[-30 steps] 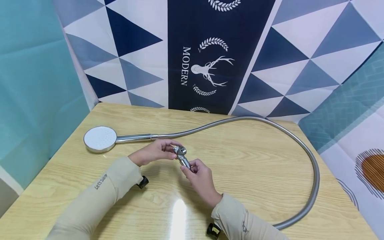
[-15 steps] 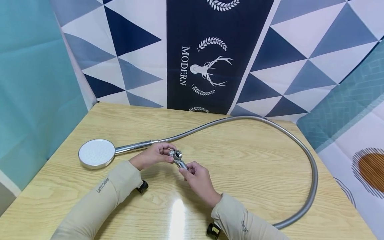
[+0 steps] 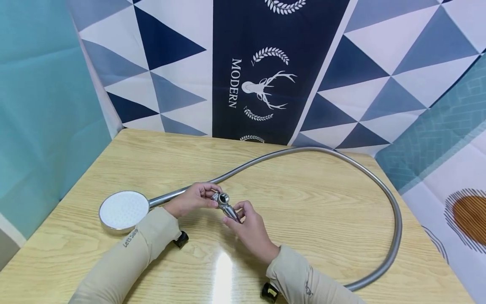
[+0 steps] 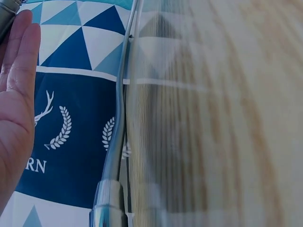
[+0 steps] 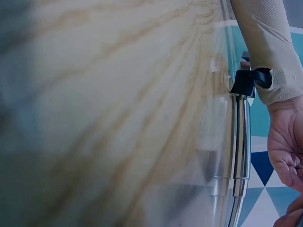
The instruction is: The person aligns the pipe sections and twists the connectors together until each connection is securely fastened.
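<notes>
Both hands hold a small chrome shower fitting (image 3: 228,209) above the table. Its upper end carries a round opening that faces up toward the head camera. My left hand (image 3: 194,198) pinches the upper end between thumb and fingers; my right hand (image 3: 251,228) grips the narrower lower end. In the left wrist view a bit of the fitting (image 4: 5,18) shows at the corner beside the left hand (image 4: 18,99). Behind the left forearm lies a hand shower (image 3: 124,210) with a white face, its chrome handle (image 3: 167,197) partly hidden by the left hand.
A grey metallic hose (image 3: 397,219) runs from the handle along the back of the wooden table (image 3: 303,202) and curves round the right side to the right sleeve. A patterned cloth (image 3: 182,71) hangs behind the table's back edge.
The hand shower has slid nearer to the person, its handle now more slanted. The fitting has tilted and shifted slightly left and down, still held by both hands.
</notes>
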`<state>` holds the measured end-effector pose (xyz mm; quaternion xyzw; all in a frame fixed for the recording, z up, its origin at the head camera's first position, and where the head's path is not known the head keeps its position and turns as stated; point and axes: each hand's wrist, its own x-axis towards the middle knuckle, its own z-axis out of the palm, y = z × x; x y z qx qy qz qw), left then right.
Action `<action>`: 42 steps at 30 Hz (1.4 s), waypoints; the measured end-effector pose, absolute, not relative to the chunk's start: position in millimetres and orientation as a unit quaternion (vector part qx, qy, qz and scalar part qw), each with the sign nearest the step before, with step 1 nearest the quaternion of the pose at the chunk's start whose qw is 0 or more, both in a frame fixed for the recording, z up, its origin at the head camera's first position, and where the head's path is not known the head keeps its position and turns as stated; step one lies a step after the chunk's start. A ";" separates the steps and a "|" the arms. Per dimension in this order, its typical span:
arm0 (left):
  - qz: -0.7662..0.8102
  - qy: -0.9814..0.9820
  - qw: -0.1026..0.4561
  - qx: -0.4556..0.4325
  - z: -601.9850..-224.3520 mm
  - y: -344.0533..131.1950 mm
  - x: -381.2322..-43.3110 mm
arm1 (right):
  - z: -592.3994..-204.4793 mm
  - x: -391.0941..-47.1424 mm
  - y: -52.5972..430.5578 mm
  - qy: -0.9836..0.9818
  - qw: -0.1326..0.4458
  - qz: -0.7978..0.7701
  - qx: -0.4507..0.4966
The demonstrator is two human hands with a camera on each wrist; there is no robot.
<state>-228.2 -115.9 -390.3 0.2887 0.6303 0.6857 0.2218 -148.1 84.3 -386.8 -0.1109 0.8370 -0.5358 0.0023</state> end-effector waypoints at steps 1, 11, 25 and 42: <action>0.688 0.630 0.221 0.286 -390.5 -115.6 -228.1 | -386.3 -148.1 84.9 0.840 -0.001 -0.530 -0.113; 0.694 0.624 0.208 0.292 -388.7 -113.7 -225.8 | -380.2 -145.1 88.6 0.848 -0.019 -0.517 -0.119; 0.705 0.624 0.184 0.283 -384.9 -107.8 -222.7 | -380.3 -144.7 88.5 0.848 -0.062 -0.512 -0.126; 0.707 0.618 0.168 0.300 -381.0 -98.7 -224.9 | -376.4 -146.4 92.9 0.817 -0.053 -0.568 -0.079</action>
